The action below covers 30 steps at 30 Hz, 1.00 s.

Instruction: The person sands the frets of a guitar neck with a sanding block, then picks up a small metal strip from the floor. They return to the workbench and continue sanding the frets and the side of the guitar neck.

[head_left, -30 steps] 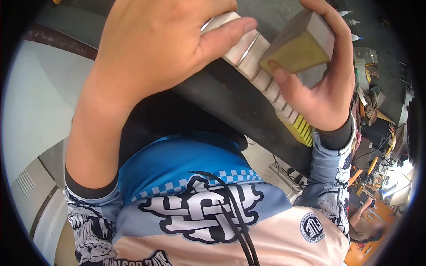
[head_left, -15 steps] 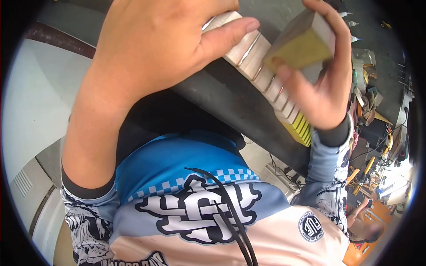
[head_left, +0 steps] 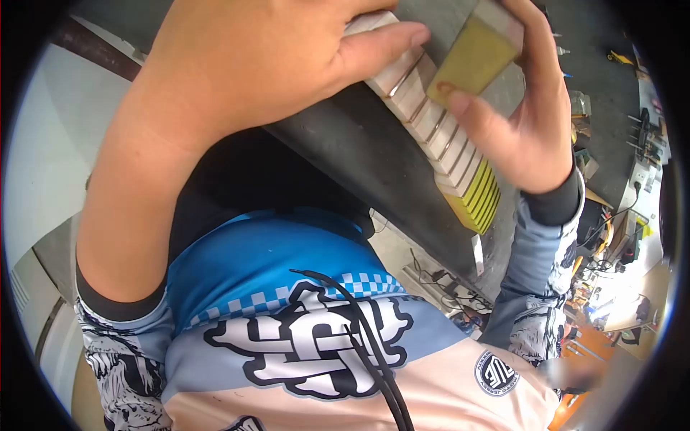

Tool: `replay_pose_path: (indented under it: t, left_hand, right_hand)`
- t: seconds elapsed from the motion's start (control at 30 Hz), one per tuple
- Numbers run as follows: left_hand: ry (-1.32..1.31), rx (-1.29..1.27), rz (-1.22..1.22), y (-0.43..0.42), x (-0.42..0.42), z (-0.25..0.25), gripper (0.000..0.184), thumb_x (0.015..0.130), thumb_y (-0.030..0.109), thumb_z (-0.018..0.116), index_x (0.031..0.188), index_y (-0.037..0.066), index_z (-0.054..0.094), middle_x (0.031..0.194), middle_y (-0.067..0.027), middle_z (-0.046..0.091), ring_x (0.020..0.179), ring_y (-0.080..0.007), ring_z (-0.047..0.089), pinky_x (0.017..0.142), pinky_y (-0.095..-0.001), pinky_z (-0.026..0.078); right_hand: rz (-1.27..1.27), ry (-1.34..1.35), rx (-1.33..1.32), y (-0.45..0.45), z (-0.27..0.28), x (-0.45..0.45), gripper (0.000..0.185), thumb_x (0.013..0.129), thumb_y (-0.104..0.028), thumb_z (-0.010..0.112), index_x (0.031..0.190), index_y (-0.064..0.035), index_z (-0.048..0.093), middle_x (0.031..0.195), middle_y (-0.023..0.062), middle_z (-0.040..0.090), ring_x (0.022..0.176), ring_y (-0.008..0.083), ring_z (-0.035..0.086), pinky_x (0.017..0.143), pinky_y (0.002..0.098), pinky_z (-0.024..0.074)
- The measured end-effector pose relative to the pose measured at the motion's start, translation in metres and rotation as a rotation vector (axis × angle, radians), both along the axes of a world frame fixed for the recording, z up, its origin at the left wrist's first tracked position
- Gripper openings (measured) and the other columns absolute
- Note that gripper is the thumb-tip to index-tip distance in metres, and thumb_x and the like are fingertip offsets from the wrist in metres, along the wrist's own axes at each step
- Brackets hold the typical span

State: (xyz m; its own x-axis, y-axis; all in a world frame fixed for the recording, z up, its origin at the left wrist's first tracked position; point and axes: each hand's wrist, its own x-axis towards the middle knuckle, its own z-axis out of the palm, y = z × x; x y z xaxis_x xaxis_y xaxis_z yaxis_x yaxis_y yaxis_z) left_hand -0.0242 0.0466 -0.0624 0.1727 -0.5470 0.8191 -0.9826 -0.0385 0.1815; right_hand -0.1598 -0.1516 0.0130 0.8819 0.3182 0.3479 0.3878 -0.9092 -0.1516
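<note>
**Slotted strip pinned with one hand, block held in the other**

So, a long slotted strip (head_left: 424, 115) is laid at a slant along a dark surface (head_left: 359, 144), right in front of the wearer. It's pale wood for most of its length, cut across by a row of narrow gaps, and the lower end is coloured yellow-green.

The strip's upper end is gripped by the left hand (head_left: 269, 68): the thumb is laid across the top, and the fingers are mostly hidden past the far end.

A chunky block (head_left: 476, 61) is grasped in the right hand (head_left: 535, 126), pinched between thumb and fingers. Its yellow-green face is turned towards the camera, and a reddish-brown mark can be seen by the thumb tip. The block is held right at the strip's middle stretch, partly covering it, but whether the two are touching can't really be told from this angle.

Below, a patterned shirt (head_left: 316, 345) is seen, with a black cord (head_left: 370, 345) hung down its front. Some cables (head_left: 431, 275) are bunched past the surface's edge.
</note>
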Motion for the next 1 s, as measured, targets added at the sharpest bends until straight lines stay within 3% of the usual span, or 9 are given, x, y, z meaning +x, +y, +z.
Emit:
replay_pose_path:
  t: [0.27,0.33,0.5,0.67,0.7,0.8,0.87,0.93,1.0]
  left_hand:
    - [0.018,-0.055,-0.002,0.008,0.002,-0.001,0.032,0.091,0.037,0.072,0.086,0.006,0.074,0.08,-0.0073,0.066,0.083,-0.0257,0.065,0.093,-0.0445,0.047]
    - [-0.006,-0.013,0.037,0.007,0.0,0.0,0.032,0.092,0.037,0.071,0.086,0.006,0.074,0.081,-0.0074,0.066,0.084,-0.0259,0.066,0.094,-0.0451,0.047]
    - [-0.041,0.011,0.098,0.004,-0.004,-0.002,0.033,0.092,0.037,0.07,0.085,0.005,0.075,0.081,-0.0078,0.067,0.085,-0.0259,0.066,0.096,-0.0456,0.047]
    - [0.03,0.075,0.061,0.009,-0.009,0.006,0.033,0.092,0.037,0.07,0.087,0.005,0.076,0.079,-0.0083,0.067,0.085,-0.0254,0.067,0.097,-0.0454,0.047]
    - [0.034,0.044,0.051,0.01,-0.008,0.005,0.033,0.092,0.037,0.07,0.087,0.005,0.076,0.079,-0.0083,0.067,0.085,-0.0253,0.067,0.096,-0.0455,0.047]
    - [0.023,-0.05,0.021,0.011,-0.008,0.0,0.033,0.092,0.036,0.07,0.085,0.005,0.076,0.078,-0.0082,0.067,0.084,-0.025,0.066,0.096,-0.0457,0.047]
    - [-0.029,0.025,0.075,0.013,-0.011,0.002,0.033,0.091,0.036,0.071,0.085,0.005,0.076,0.078,-0.0082,0.067,0.083,-0.025,0.066,0.096,-0.0459,0.047]
    - [-0.04,0.07,0.113,0.015,-0.009,0.003,0.033,0.092,0.036,0.071,0.084,0.005,0.075,0.078,-0.0083,0.067,0.083,-0.025,0.066,0.096,-0.046,0.047]
    - [-0.011,0.059,0.074,0.017,-0.01,0.004,0.033,0.092,0.036,0.07,0.083,0.005,0.075,0.078,-0.0084,0.067,0.083,-0.0251,0.066,0.096,-0.046,0.047]
  right_hand:
    - [-0.103,0.021,-0.149,0.032,0.016,0.003,0.08,0.08,-0.043,0.079,0.139,0.0012,0.049,0.126,0.0168,0.054,0.108,0.0292,0.057,0.093,0.0417,0.0475]
    - [0.044,0.101,-0.186,0.024,0.03,-0.002,0.084,0.08,-0.043,0.08,0.141,0.0025,0.046,0.128,0.0178,0.053,0.111,0.0297,0.057,0.095,0.0424,0.047]
    - [0.022,0.073,0.058,-0.017,-0.001,0.004,0.086,0.079,-0.04,0.084,0.144,0.0024,0.045,0.131,0.019,0.053,0.116,0.032,0.056,0.1,0.0457,0.0451]
    - [-0.333,0.216,0.017,0.024,0.03,-0.012,0.093,0.072,-0.031,0.08,0.149,0.0014,0.039,0.135,0.0151,0.056,0.118,0.0241,0.059,0.103,0.0372,0.0461]
    - [-0.159,0.186,-0.083,0.03,0.032,-0.014,0.091,0.073,-0.028,0.079,0.149,0.001,0.039,0.135,0.0147,0.056,0.118,0.0239,0.059,0.103,0.0366,0.046]
    - [-0.095,0.167,-0.133,0.04,0.033,-0.017,0.087,0.075,-0.027,0.079,0.148,0.003,0.04,0.135,0.0163,0.055,0.119,0.025,0.057,0.103,0.0373,0.0457]
    - [-0.326,0.222,0.044,0.031,0.027,-0.016,0.089,0.075,-0.032,0.079,0.146,0.0049,0.041,0.136,0.018,0.053,0.119,0.0262,0.056,0.103,0.0385,0.0455]
    - [-0.052,0.175,-0.172,0.038,0.031,-0.02,0.085,0.079,-0.029,0.077,0.149,0.0024,0.041,0.137,0.0153,0.054,0.12,0.0231,0.057,0.103,0.0355,0.0454]
    - [-0.103,0.215,-0.162,0.045,0.036,-0.017,0.085,0.078,-0.03,0.077,0.148,0.003,0.042,0.136,0.015,0.055,0.12,0.0238,0.057,0.104,0.0369,0.0456]
